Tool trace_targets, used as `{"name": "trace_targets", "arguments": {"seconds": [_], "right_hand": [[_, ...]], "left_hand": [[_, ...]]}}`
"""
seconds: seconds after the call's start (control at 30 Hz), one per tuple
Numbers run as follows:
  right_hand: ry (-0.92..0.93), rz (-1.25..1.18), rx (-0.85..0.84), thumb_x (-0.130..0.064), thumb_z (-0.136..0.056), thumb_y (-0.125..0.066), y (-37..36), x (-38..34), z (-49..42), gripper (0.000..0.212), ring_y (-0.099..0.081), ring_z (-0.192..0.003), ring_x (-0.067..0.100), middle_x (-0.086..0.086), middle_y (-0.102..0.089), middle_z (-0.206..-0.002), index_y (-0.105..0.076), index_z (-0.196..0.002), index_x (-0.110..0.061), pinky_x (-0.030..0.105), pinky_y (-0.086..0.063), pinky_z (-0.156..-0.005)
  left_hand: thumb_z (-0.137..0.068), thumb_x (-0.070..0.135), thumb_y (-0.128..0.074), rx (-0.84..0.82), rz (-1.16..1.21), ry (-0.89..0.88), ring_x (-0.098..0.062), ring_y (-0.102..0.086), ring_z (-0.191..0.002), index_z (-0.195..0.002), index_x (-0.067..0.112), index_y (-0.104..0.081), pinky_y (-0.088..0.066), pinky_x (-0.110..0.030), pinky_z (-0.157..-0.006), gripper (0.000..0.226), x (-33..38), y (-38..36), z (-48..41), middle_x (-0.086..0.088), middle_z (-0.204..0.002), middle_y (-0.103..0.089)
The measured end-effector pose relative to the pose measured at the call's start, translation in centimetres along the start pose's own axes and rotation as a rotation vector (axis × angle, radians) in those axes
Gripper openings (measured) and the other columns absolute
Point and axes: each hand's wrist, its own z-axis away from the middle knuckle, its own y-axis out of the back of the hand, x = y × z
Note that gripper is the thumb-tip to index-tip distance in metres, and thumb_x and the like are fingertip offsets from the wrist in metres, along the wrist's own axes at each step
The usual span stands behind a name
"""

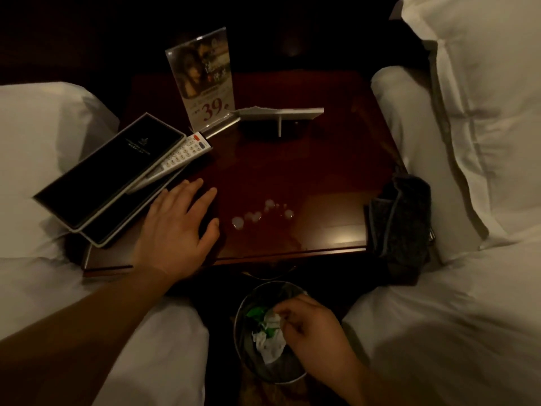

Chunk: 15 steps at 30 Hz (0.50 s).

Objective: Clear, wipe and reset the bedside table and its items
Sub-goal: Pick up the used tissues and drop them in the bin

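Observation:
The dark red bedside table (307, 171) stands between two beds. My left hand (178, 227) lies flat on its front left part, fingers spread, holding nothing. Several small water drops (257, 213) glisten near the front middle. A black folder (108, 174) and a white remote (178, 158) rest at the left. An upright acrylic sign (205, 80) reading 39 stands at the back, a fallen white card stand (281, 114) beside it. My right hand (310, 326) hovers over the round bin (243, 341), fingertips pinched by crumpled white tissue (270, 345).
A dark grey cloth (401, 221) hangs over the table's right front corner. White bedding lies at the left (44, 136) and the right (468, 142). Green and white litter fills the bin on the floor in front of the table.

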Motion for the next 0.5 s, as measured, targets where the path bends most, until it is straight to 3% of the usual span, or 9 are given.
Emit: {"name": "trace_targets", "arguments": {"seconds": [0.17,0.5], "right_hand": [[0.1,-0.056,0.099,-0.022,-0.083,-0.058,2.8,-5.5,-1.0,0.028,-0.062,-0.089,0.007,-0.02,-0.056,-0.101,-0.062,-0.106,-0.039,0.018,-0.052,-0.077],[0.272,0.225,0.254,-0.032,-0.087,-0.063,8.4,-12.8,-6.0,0.024,-0.054,-0.077,-0.002,-0.016,-0.057,-0.097,-0.064,-0.112,-0.033,0.012,-0.046,-0.068]], "left_hand": [[-0.093,0.052,-0.03,-0.045,-0.001,0.001,-0.028,-0.032,-0.147,-0.148,0.021,-0.045,-0.023,-0.049,-0.12,0.065,-0.3,0.3,0.0,-0.008,-0.156,-0.041],[-0.092,0.051,-0.036,-0.099,-0.005,0.009,-0.027,-0.033,-0.146,-0.146,0.022,-0.047,-0.024,-0.048,-0.117,0.062,-0.3,0.9,-0.4,-0.007,-0.154,-0.043]]}}
